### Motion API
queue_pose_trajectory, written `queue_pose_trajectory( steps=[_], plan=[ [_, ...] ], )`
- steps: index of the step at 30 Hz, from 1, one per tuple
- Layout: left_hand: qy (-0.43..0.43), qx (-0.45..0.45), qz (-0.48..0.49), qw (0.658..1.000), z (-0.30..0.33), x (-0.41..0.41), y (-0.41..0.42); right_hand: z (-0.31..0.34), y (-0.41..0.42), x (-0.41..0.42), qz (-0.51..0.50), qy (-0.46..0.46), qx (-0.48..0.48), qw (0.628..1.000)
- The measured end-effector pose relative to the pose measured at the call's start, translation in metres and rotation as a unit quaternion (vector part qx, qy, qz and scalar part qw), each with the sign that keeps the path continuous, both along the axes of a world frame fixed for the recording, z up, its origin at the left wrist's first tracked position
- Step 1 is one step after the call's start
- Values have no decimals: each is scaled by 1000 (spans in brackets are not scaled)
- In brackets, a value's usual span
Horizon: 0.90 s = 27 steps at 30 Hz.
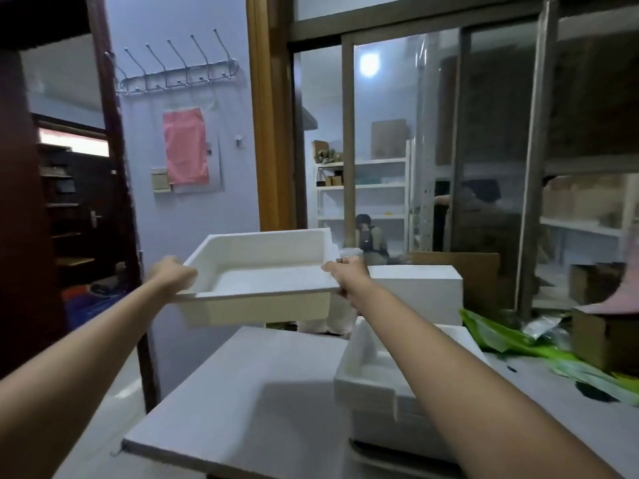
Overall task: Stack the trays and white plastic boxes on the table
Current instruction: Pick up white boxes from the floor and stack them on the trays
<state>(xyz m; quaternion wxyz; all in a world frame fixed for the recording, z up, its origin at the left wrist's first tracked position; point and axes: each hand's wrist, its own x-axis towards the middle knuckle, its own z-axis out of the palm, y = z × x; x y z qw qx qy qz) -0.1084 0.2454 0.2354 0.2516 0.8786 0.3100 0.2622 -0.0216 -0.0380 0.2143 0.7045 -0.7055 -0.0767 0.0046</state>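
Both hands (173, 276) grip tray (259, 267) rims, above table (224, 392)

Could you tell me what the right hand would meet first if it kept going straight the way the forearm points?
Probably the white box just beyond the right hand, though depth is unclear.

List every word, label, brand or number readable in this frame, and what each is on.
No text is readable.
Held white tray, gripped by the left hand and right hand: plain, no markings.
Stacked white trays on the table: no markings visible.
Pink sheet on the wall: no print visible.
Cardboard box: no print visible.
Shelf items behind the glass: too small and blurred.
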Motion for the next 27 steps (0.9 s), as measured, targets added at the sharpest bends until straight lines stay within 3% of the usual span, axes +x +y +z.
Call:
queue_pose_trajectory(
  steps=[8, 10, 13, 16, 18, 23, 27],
  plan=[
    [21, -33, -133, 990, 12, 67, -130, -1, -130, -3, -144, 53, 18, 988],
    [15, -109, -164, 980, 14, 75, -153, 0, -156, -2, -167, 68, 40, 983],
    [-50, -303, -208, 929, 12, 80, -176, 1, -189, -3, -194, 86, 69, 975],
    [-138, -515, -212, 819, -7, 83, -202, 3, -207, -2, -232, 85, 101, 964],
    [-177, -600, -173, 761, -23, 86, -227, 4, -209, -2, -257, 82, 132, 954],
    [-183, -599, -120, 771, -41, 66, -302, 10, -197, -6, -308, 49, 129, 941],
    [-201, -629, -133, 739, -33, 65, -340, 11, -186, -10, -316, 39, 109, 942]
  ],
)
